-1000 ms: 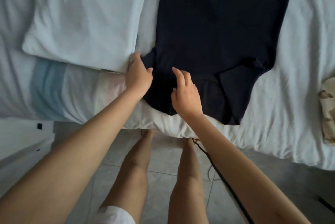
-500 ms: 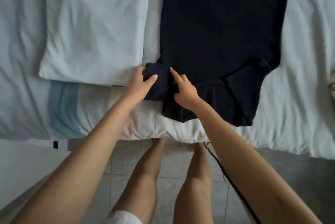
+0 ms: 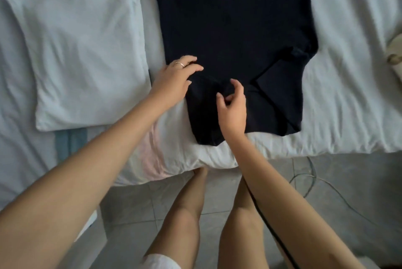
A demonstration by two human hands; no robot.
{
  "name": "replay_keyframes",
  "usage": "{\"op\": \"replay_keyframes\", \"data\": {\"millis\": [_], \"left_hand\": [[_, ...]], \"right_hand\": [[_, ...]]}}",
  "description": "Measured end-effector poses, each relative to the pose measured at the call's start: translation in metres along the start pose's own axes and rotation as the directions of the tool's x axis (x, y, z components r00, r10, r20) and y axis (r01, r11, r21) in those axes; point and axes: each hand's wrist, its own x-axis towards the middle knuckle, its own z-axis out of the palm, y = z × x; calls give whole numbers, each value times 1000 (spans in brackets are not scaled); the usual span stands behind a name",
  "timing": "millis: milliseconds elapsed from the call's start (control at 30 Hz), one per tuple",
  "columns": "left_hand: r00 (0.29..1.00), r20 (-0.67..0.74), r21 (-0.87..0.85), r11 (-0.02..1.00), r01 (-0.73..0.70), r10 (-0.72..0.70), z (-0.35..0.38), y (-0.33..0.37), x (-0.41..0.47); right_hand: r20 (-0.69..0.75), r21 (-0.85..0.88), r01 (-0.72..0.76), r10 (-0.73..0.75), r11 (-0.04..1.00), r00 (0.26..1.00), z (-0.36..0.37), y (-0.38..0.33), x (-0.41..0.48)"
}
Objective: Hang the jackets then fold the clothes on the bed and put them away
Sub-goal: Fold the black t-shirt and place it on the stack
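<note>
A dark navy T-shirt (image 3: 235, 35) lies spread on the white bed (image 3: 348, 99), collar end toward me, its left sleeve folded in over the body. My left hand (image 3: 174, 79) rests flat on the shirt's left edge, fingers spread, a ring on one finger. My right hand (image 3: 232, 103) hovers over the lower middle of the shirt with fingers curled; thumb and fingertips pinch a bit of the dark fabric near the collar.
A white pillow (image 3: 82, 51) lies left of the shirt. A beige garment (image 3: 394, 53) peeks in at the right edge. Grey tiled floor with a loose cable (image 3: 309, 177) runs below the bed edge, where my legs stand.
The left sleeve has been folded in onto the shirt. My left hand slid onto the shirt's left edge and flattened; my right hand shifted right and curled onto the fabric.
</note>
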Motion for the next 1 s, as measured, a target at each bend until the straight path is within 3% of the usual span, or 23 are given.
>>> {"op": "replay_keyframes", "data": {"millis": [100, 267, 400, 633, 833, 1000], "left_hand": [[998, 57, 100, 995, -24, 18, 0, -1, 13], [994, 65, -3, 996, 89, -89, -5, -9, 29], [991, 100, -63, 993, 98, -91, -12, -8, 33], [990, 126, -225, 970, 91, -63, -16, -3, 40], [992, -1, -124, 984, 126, -127, 1, 2, 37], [937, -310, 237, 968, -88, 161, 19, 12, 10]], "right_hand": [[50, -289, 108, -97, 951, 994, -3, 0, 7], [40, -365, 158, -154, 917, 987, -13, -1, 17], [2, -293, 234, -244, 927, 970, -18, 1, 19], [-63, 101, -23, 30, 995, 998, -23, 0, 28], [-107, 19, -64, 66, 998, 992, -19, -3, 31], [-217, -350, 99, -183, 931, 959, -2, 3, 26]]}}
